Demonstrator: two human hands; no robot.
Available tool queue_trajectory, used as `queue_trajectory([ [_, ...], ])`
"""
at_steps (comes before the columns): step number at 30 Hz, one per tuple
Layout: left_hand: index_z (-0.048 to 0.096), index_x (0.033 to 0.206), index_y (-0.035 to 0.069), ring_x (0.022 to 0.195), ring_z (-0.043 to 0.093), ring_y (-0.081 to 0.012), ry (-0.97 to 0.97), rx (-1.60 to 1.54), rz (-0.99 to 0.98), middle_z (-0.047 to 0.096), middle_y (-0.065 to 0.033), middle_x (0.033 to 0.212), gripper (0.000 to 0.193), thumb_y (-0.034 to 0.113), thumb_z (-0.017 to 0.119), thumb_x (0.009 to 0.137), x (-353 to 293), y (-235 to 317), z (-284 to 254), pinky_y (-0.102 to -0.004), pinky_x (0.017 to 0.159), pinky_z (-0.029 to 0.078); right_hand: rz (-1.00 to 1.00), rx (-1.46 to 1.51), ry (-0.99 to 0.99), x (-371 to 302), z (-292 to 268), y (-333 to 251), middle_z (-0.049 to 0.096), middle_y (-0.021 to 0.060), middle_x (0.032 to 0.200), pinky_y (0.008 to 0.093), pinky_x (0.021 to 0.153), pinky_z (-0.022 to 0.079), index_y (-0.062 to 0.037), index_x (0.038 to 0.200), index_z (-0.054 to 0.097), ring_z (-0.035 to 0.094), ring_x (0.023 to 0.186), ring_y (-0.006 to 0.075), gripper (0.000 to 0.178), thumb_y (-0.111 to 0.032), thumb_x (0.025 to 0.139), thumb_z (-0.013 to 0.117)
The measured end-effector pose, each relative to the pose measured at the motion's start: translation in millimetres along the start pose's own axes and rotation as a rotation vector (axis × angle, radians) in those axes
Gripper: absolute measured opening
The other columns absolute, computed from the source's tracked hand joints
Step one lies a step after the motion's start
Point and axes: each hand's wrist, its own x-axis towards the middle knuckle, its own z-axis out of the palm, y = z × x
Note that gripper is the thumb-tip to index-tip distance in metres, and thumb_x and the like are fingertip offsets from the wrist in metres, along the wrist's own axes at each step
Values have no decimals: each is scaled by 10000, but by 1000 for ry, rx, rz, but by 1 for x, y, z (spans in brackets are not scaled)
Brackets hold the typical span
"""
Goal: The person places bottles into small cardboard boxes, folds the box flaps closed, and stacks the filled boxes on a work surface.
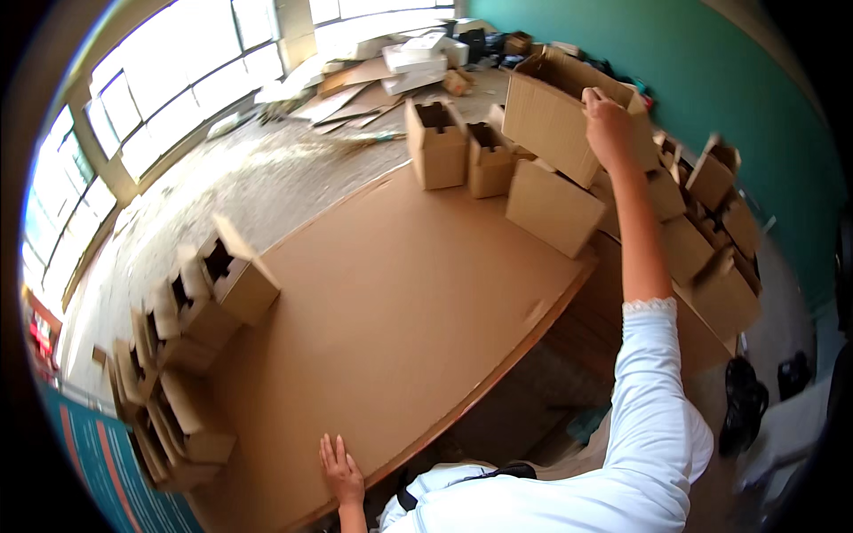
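My right arm reaches out to the far right, and my right hand (609,129) is closed on the rim of a large open cardboard box (546,115). That box is tilted and sits among other boxes, above a smaller cardboard box (555,209) at the table's right end. My left hand (341,471) lies flat near the front edge of the cardboard-covered table (400,284), fingers stretched out, holding nothing. Two upright open boxes, a taller one (437,147) and a shorter one (490,160), stand at the table's far edge.
Several open boxes (240,280) line the table's left end. More boxes (724,289) are stacked at right, beside black shoes (743,404) on the floor. Flattened cardboard and white foam blocks (413,58) are piled at the back, near windows and a green wall (711,80).
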Motion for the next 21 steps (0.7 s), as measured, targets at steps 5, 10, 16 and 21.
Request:
queue_trajectory([
  [5, 567, 1269, 14, 1343, 394, -376, 20, -98, -23, 429, -215, 1435, 384, 42, 531, 888, -1, -3, -21, -454, 1110, 337, -273, 353, -45, -9, -70, -150, 643, 149, 903, 467, 720, 492, -52, 977, 514, 630, 869, 361, 62, -94, 943, 483],
  [10, 626, 1148, -2, 1274, 473, -367, 166, -220, -44, 501, -205, 1362, 293, 10, 584, 859, -44, -16, -73, -432, 1056, 410, -507, 814, -246, -88, -122, -324, 659, 142, 902, 392, 742, 519, -50, 930, 618, 650, 855, 330, 179, -134, 977, 467],
  [16, 654, 1064, -2, 1121, 580, -364, 537, -154, -395, 620, -177, 1188, 228, -13, 575, 850, -187, -95, -146, -436, 970, 467, -937, 1187, -329, -196, -197, -489, 670, 86, 970, 398, 935, 516, -51, 883, 535, 654, 972, 287, 116, -7, 786, 582],
  [21, 627, 1123, -2, 1147, 548, -384, 568, 11, -905, 588, -191, 1232, 283, 10, 585, 843, -346, -207, -142, -460, 973, 447, -998, 1264, -358, -271, -234, -551, 670, 74, 1094, 436, 1006, 481, -36, 921, 550, 642, 1004, 288, 191, 36, 752, 598],
])
